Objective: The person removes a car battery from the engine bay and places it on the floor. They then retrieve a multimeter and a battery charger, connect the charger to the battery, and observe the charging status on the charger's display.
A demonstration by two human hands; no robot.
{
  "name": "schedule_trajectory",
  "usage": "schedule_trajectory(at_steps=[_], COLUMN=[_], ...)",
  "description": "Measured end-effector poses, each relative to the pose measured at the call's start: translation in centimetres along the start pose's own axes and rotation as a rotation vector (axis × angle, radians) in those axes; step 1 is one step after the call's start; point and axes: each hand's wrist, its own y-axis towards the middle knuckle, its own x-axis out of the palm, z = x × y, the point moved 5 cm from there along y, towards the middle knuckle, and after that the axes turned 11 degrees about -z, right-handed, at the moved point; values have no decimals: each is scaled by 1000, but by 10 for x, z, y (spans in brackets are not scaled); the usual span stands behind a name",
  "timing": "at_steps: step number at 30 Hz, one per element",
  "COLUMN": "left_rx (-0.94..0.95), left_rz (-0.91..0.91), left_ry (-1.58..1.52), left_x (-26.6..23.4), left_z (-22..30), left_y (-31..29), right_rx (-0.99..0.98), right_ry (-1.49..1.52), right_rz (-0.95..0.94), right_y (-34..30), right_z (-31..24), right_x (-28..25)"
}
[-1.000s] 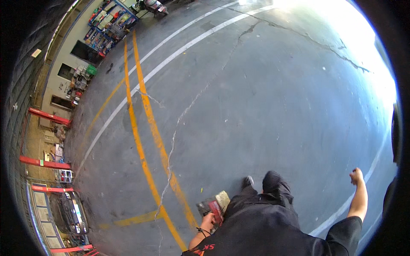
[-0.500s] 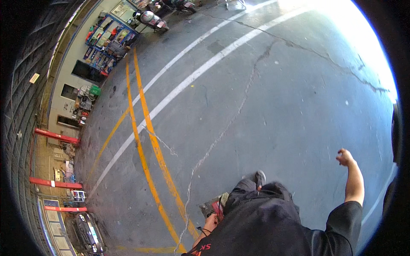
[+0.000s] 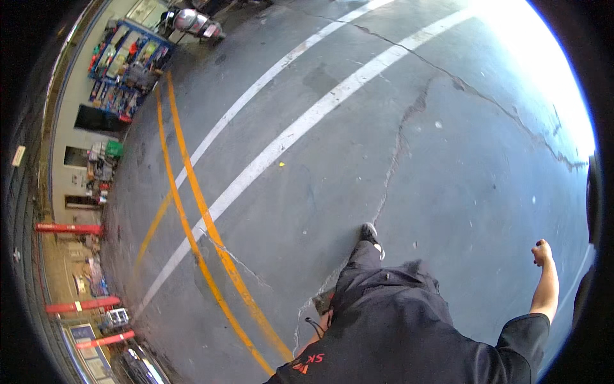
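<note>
Shoe [image 3: 369, 233] now farther forward, left hand [image 3: 327, 319] mostly hidden, grip unclear, near dark reddish item [image 3: 324, 301], right hand [image 3: 542, 253] loosely curled

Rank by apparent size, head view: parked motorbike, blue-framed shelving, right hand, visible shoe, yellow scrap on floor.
1. Blue-framed shelving
2. Parked motorbike
3. Right hand and visible shoe: too alike to rank
4. Yellow scrap

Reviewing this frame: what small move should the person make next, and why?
Probably a step forward with the right leg: the left shoe is out ahead, near a crack in the floor, while the right shoe is hidden from view. The right hand is out to the side, with no object visible in it.
</note>
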Motion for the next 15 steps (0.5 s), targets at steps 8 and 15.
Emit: schedule_trajectory(at_steps=[8,15], left_rx=[166,253], left_rz=[335,250], left_ry=[-137,-190], left_x=[37,54], left_z=[347,618], left_y=[26,104], right_rx=[-408,-650], right_ry=[-9,152], right_rz=[13,218], right_y=[143,259], right_z=[-463,-758], right_x=[-103,-125])
